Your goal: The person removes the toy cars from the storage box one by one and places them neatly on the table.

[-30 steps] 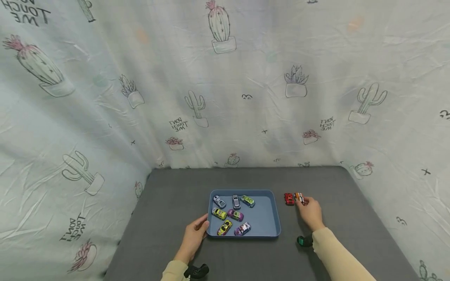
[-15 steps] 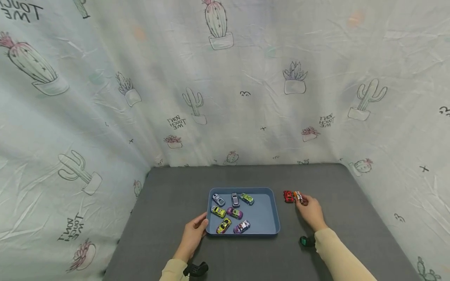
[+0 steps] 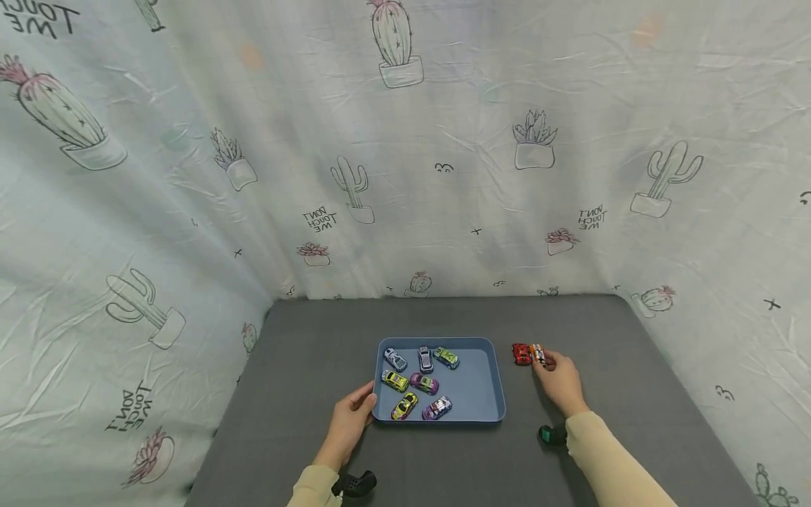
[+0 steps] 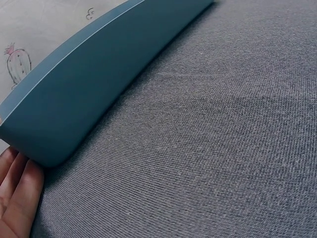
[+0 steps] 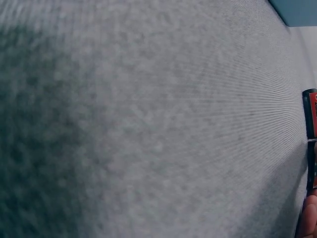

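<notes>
My right hand (image 3: 564, 387) pinches an orange and white toy car (image 3: 538, 353) with thumb and fingers. The car is right beside a red toy car (image 3: 522, 354) with dark markings, to the right of the tray. Only the ends of my right fingers (image 5: 309, 215) show in the right wrist view, close to the cars' dark sides. A blue rectangular tray (image 3: 481, 380) has my left hand (image 3: 345, 426) at its left side, fingertips against the outer wall. In the left wrist view, my left fingers (image 4: 25, 193) touch the tray's lower corner.
Several toy cars, among them a purple one (image 3: 424, 383) and a green one (image 3: 446, 358), are spread over the tray's left and middle. Grey cloth (image 3: 317, 338) covers the table. A cactus-print curtain (image 3: 405, 176) hangs behind and at both sides.
The head view shifts slightly. Both hands stay in place; the orange and white car remains in my right fingers, close against the red car.
</notes>
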`<state>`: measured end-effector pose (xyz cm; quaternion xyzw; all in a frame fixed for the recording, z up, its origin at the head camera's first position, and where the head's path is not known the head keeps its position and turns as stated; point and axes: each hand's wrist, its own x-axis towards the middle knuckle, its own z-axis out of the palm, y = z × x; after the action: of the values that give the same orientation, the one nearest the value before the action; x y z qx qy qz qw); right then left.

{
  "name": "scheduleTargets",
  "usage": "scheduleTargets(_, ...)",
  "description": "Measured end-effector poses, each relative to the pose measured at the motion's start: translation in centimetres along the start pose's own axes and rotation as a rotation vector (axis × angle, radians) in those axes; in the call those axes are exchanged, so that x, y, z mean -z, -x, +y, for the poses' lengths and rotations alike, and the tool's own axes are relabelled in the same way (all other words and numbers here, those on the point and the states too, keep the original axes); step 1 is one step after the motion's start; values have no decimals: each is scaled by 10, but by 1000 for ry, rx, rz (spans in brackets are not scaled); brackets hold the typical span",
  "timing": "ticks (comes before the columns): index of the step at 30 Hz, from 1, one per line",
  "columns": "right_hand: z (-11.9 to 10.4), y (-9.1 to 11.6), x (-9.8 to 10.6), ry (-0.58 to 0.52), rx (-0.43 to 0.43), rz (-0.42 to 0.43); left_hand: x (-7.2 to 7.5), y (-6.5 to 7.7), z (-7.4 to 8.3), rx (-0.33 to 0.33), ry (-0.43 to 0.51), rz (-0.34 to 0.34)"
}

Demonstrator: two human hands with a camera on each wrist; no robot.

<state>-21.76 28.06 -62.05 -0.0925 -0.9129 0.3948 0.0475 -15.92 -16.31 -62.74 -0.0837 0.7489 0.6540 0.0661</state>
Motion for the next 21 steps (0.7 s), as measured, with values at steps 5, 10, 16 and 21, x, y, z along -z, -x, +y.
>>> scheduleTargets(5,0,-1,0,-7,4,-2,0,1,2,-1,-3,-1)
scheduleTargets(10,0,-1,0,-5,6,-8,0,1,3,1,-5,0)
scheduleTargets(16,1,-1,0,-8,14,-9,1,1,3,3,4,-1)
scheduleTargets(21,3,-1,0,-9,15,-11,0,1,2,4,-3,3)
